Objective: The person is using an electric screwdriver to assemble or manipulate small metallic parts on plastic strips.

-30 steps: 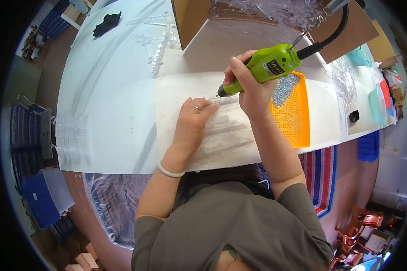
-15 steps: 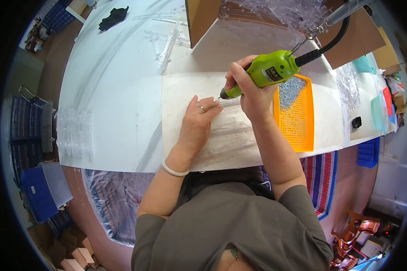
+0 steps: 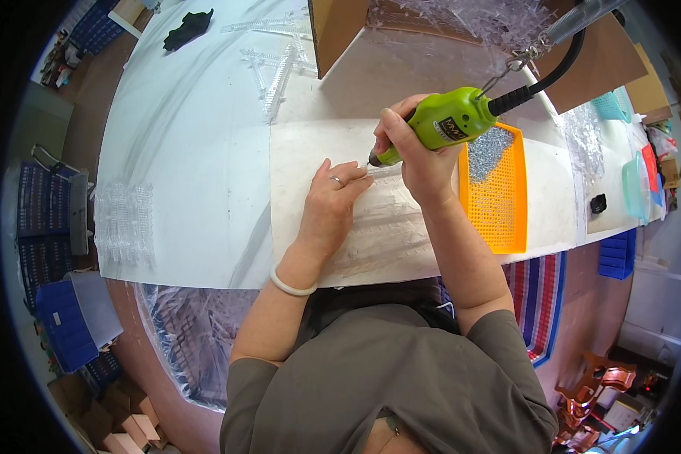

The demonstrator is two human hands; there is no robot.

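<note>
While the right hand [image 3: 422, 157] wraps round a green electric screwdriver [image 3: 448, 121], the slightly curled left hand [image 3: 328, 210] has a clear plastic strip [image 3: 387, 172] at its two o'clock and the right hand's eight; whether it grips, I cannot tell.

Green power screwdriver [image 3: 452, 121], black-nosed | in the right hand [image 3: 422, 157], slanting, nose low leftward, butt end raised | clear plastic strip [image 3: 386, 172] | on the white tabletop [image 3: 204, 166] near the nose, outline hard to make out
</note>
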